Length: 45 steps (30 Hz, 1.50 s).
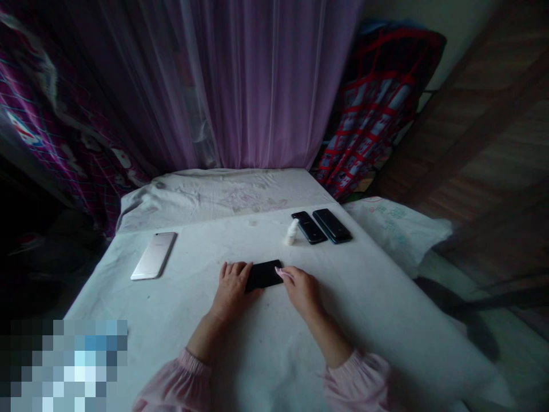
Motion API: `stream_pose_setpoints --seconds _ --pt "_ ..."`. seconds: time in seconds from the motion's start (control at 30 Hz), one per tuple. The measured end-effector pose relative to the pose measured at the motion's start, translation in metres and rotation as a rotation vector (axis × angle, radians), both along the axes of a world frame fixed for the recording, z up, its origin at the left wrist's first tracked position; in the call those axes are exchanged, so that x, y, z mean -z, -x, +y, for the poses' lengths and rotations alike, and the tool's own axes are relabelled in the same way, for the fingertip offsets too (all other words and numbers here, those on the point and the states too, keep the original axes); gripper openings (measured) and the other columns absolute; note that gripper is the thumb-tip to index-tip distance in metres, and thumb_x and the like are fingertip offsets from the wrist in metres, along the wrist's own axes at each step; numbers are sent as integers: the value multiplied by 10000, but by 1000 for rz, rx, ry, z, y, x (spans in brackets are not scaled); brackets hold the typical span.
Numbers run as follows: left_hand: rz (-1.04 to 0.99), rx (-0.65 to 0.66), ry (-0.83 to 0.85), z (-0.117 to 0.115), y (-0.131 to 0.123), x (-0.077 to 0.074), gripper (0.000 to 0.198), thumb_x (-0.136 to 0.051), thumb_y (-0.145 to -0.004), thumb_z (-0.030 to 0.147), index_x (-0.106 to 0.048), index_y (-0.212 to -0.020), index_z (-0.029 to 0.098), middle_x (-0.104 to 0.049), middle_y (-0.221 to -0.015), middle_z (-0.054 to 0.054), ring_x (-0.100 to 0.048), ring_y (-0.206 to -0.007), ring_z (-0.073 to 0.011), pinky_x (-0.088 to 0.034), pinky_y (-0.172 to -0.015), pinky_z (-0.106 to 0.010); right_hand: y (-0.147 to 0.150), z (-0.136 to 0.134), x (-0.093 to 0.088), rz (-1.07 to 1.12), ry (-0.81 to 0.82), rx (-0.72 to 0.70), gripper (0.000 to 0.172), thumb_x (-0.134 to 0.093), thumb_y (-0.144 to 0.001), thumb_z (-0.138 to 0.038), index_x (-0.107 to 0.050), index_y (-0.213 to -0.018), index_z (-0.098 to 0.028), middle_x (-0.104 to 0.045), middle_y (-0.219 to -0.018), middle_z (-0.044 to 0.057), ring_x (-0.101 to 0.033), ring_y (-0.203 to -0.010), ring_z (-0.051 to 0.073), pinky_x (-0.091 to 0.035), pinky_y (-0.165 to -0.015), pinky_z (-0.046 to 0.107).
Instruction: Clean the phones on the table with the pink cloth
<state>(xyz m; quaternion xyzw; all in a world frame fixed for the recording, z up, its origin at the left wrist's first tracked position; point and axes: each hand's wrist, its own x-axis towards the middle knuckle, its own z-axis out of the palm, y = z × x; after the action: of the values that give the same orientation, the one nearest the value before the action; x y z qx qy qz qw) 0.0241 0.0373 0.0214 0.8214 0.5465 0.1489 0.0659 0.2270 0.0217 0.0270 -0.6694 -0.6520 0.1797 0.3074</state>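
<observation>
A black smartphone (264, 275) lies on the cloth-covered table in front of me, its long side running left to right. Around its left end is my left hand (234, 288), with fingers along the far edge and the thumb by the near edge. Pinched in my right hand (302, 289) is a small pale pink cloth (281, 272), touching the phone's right end. Just beyond the right hand, a small white bottle (292, 232) stands upright.
Behind the bottle lie a dark phone (309, 228) and another dark phone (331, 225), side by side. A silver phone (154, 256) rests face down at the left. The white tablecloth (193, 320) is wrinkled at the far end, before a purple curtain (274, 86). A pixelated patch covers the lower left.
</observation>
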Motion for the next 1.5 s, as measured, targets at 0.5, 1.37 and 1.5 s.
stream_pose_setpoints --seconds 0.5,1.37,1.5 --pt "125 -376 -47 -40 7 -18 361 -504 -895 364 -565 -1178 148 -683 -1038 -132 -618 -960 -294 -410 -866 -438 32 12 16 271 102 -147 231 -522 -851 -344 -719 -878 -226 -738 -793 27 -666 -708 167 -471 -619 223" --pt "79 -35 -28 -10 4 -19 529 -715 -708 497 -609 -1124 187 -629 -1048 -116 -577 -1007 -315 -326 -1040 -535 -24 26 37 357 -22 52 311 -499 -826 -416 -692 -930 -196 -731 -909 84 -667 -831 226 -524 -733 314" --pt "-53 -84 -98 -35 -6 0 614 -680 -754 513 -522 -1255 197 -586 -1177 -139 -535 -1103 -328 -335 -1039 -541 -12 18 24 269 3 -4 278 -480 -845 -373 -698 -920 -218 -734 -881 65 -673 -796 208 -513 -713 288"
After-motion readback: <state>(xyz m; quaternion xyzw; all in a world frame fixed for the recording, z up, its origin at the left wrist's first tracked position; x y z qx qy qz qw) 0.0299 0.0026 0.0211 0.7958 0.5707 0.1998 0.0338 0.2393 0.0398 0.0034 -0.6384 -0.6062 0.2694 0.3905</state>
